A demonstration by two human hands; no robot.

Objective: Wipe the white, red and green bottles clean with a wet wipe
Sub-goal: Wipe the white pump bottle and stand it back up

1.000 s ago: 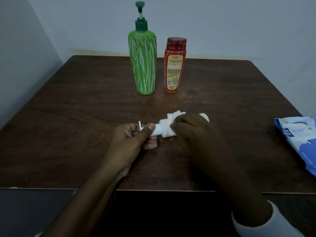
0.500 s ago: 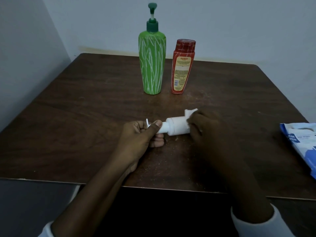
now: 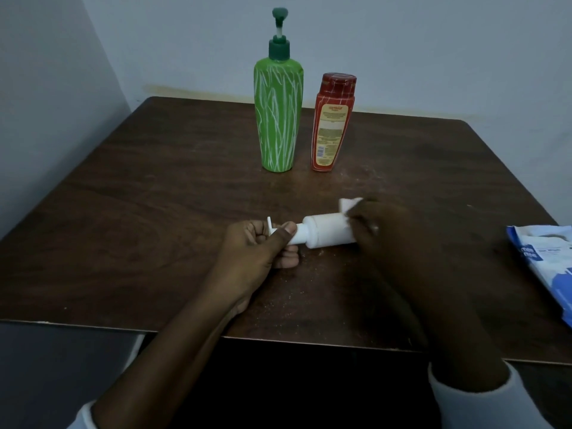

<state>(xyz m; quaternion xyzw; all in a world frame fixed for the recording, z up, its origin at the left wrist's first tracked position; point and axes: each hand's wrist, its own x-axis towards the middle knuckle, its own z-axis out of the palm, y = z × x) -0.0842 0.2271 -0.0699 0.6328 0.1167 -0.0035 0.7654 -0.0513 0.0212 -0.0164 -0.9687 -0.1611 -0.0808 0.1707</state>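
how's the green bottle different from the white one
The green bottle stands upright, untouched; the white bottle is held on its side, the left hand gripping its neck, the right hand pressing a wet wipe to it. The green bottle is far larger than the white bottle. Both seem to have pump tops.

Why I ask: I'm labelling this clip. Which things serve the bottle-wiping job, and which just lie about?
In the job: white bottle, wet wipe, green bottle, red bottle, left hand, right hand.
Lying about: blue-and-white packet, table.
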